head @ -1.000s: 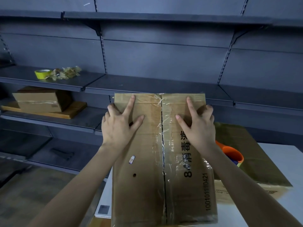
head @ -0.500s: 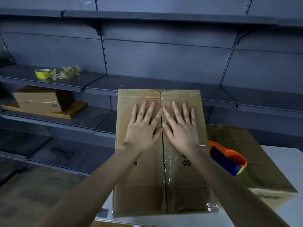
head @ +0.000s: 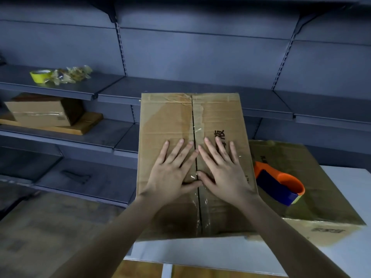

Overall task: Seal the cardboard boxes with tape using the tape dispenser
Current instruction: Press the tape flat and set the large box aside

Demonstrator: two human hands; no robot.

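Both left hand (head: 172,173) and right hand (head: 223,171) press, fingers spread, on a brown cardboard box (head: 166,121). An orange-and-blue tape dispenser (head: 280,183) sits at three o'clock.

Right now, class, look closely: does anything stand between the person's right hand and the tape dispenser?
Nothing visible does. The right hand lies flat on the front box. The tape dispenser rests on the second box just to the right, with only bare cardboard between them.

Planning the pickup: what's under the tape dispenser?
The tape dispenser lies on the lower cardboard box, which sits on the white table. The box's top hides whatever is inside.
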